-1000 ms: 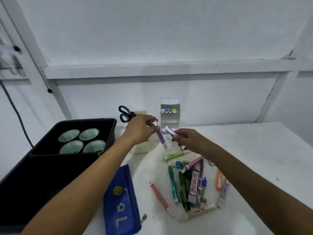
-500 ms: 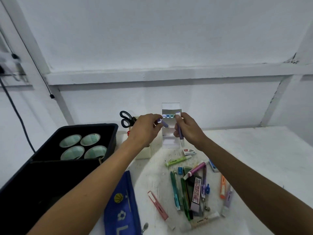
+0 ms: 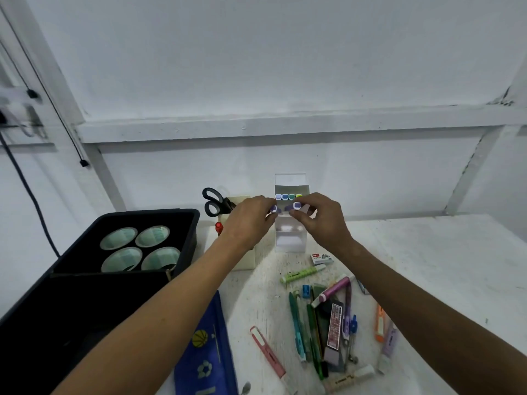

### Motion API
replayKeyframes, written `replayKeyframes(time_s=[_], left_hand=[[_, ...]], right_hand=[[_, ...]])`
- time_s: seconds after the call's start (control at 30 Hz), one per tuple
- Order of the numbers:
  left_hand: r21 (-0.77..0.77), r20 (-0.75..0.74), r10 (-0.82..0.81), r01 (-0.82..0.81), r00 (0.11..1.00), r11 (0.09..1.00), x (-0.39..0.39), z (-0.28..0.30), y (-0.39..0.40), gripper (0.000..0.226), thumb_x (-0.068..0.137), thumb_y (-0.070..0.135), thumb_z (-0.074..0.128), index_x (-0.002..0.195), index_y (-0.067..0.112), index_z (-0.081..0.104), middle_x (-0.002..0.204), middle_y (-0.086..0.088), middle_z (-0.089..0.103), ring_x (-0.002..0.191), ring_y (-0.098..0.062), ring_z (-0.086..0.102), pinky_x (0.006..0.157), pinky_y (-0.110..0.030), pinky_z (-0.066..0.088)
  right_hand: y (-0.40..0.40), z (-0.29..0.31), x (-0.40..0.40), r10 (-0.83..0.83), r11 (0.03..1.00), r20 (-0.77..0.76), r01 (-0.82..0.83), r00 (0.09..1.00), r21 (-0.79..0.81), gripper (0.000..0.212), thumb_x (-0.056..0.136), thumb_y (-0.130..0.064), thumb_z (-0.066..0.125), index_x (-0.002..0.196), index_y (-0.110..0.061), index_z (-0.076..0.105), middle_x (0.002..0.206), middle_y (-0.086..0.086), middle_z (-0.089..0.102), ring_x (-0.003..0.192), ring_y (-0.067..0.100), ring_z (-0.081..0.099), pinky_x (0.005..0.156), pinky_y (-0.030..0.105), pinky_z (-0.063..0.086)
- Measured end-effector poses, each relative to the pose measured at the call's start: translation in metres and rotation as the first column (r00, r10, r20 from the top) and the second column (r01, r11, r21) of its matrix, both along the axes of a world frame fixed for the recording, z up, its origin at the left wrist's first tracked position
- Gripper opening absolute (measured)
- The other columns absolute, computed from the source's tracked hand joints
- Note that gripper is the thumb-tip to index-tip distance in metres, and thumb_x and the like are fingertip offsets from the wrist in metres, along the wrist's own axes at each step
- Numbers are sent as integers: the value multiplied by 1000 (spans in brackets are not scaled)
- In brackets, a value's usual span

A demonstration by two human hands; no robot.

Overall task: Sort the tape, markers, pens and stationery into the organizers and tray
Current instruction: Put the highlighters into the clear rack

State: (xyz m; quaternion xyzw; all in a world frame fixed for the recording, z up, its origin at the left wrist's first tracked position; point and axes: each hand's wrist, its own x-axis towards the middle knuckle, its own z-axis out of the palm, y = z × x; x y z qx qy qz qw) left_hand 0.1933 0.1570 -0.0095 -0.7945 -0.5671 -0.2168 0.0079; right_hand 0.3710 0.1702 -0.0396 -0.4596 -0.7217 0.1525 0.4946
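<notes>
Both hands are pinching purple markers at the clear organizer [image 3: 290, 240]: left hand [image 3: 251, 220] on one marker [image 3: 273, 208], right hand [image 3: 319, 220] on another [image 3: 295, 206]; light, stiff, slick barrels, probably best gripped mid-body.

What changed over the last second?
Both hands rose from over the pile to the clear organizer. Left hand and right hand each now hold a purple marker at its second row. The tape rolls, scissors and table pile stayed put.
</notes>
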Motion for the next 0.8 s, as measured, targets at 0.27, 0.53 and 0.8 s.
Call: replayKeyframes(time_s=[0.27, 0.53, 0.8], left_hand=[[-62, -46, -57, 54, 997, 997, 7, -9, 16, 15, 93, 21, 54, 99, 15, 66, 90, -3, 58, 83, -22, 57, 66, -29, 39], [-78, -48, -40, 36, 998, 996, 5, -18, 36, 24, 92, 26, 60, 114, 21, 68, 106, -6, 51, 91, -23, 58, 68, -27, 40], [-113, -49, -36, 31, 998, 993, 7, -27, 52, 24, 91, 28, 61, 112, 23, 69, 108, -6, 50, 93, -23, 56, 72, -30, 46]], right_hand=[[18, -25, -3, -54, 994, 242, 76, 969, -83, 21, 85, -16, 67, 105, -15, 72, 107, 1, 72, 92, 20, 54, 78, 25, 35], [37, -35, -13, -65, 991, 392, 104, 918, -79, 24, 89, -12, 60, 110, -16, 69, 115, 6, 69, 102, 31, 57, 85, 30, 43], [46, -42, -20, -65, 983, 368, 123, 928, -138, 12, 86, -11, 60, 96, -11, 68, 98, 10, 71, 92, 31, 63, 74, 36, 50]])
